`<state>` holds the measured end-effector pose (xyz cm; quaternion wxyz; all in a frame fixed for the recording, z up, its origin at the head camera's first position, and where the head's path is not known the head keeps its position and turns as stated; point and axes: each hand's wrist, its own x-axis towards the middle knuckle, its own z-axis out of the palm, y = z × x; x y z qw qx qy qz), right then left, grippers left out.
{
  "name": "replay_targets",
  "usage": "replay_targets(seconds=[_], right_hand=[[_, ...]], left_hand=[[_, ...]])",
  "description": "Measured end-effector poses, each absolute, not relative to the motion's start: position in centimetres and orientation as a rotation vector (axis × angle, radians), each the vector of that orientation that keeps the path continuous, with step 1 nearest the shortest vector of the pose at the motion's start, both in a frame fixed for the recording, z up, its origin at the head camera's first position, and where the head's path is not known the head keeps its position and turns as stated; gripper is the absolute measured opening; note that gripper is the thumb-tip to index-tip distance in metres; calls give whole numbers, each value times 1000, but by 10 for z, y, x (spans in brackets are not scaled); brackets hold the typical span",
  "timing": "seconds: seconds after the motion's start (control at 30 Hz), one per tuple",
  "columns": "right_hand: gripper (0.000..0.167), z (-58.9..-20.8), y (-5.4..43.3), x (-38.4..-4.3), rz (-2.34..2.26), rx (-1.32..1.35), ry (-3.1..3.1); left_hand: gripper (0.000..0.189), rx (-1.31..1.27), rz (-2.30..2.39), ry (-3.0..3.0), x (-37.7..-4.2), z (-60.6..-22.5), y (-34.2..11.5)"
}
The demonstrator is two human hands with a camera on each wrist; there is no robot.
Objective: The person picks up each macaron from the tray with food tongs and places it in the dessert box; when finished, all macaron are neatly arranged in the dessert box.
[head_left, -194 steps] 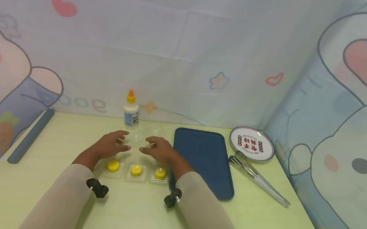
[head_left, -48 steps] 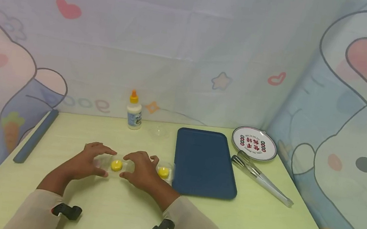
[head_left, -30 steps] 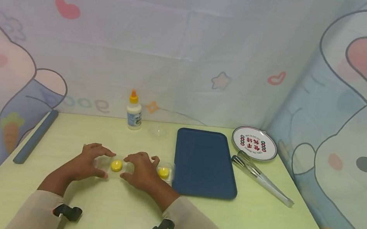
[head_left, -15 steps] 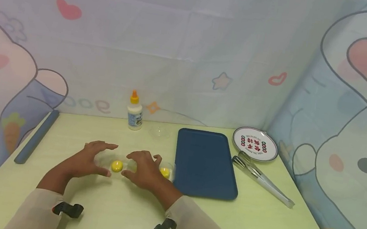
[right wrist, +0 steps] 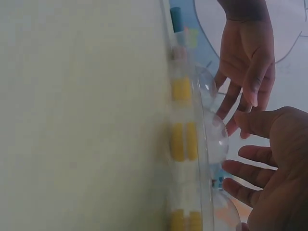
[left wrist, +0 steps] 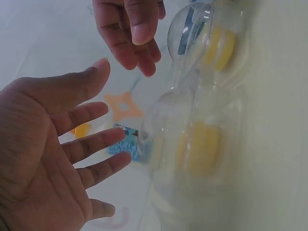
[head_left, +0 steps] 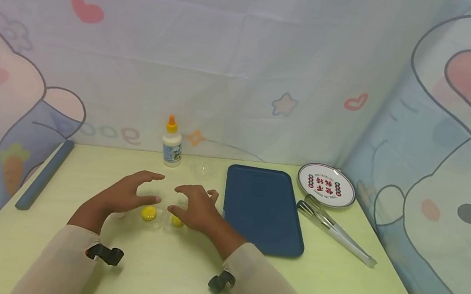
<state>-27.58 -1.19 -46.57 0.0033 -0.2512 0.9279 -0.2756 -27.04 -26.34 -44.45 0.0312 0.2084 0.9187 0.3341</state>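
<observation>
My left hand (head_left: pixel 131 192) and right hand (head_left: pixel 201 208) hover above a row of small clear plastic boxes, fingers spread, nothing in either. A left box (head_left: pixel 157 224) contains a round yellow macaron (head_left: pixel 148 213); beside it, another yellow macaron (head_left: pixel 177 221) is partly covered by my right hand. In the left wrist view, a clear domed lid (left wrist: pixel 166 120) sits over the nearer macaron (left wrist: pixel 202 147), with another dome (left wrist: pixel 190 33) farther along. The right wrist view shows the boxes side by side and a pale pink piece (right wrist: pixel 179 53) at the row's far end.
A clear dome (head_left: pixel 204 167) lies at the back beside a glue bottle (head_left: pixel 172 148). Right of the boxes is a dark blue tray (head_left: pixel 262 211). Metal tongs (head_left: pixel 337 229) and a printed plate (head_left: pixel 326 185) lie farther right; a blue-grey bar (head_left: pixel 45 175) lies far left.
Both hands have lifted off the boxes, up and to the right, from where they curved around one half a second ago. One clear dome near the glue bottle has left its earlier spot.
</observation>
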Motion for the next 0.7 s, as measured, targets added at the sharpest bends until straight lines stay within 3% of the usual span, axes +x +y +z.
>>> replay_targets(seconds=[0.7], right_hand=[[56,-456,24,-332,-1055,-707,2757]], left_hand=[[76,396,985,2761,-326,-446,-216]])
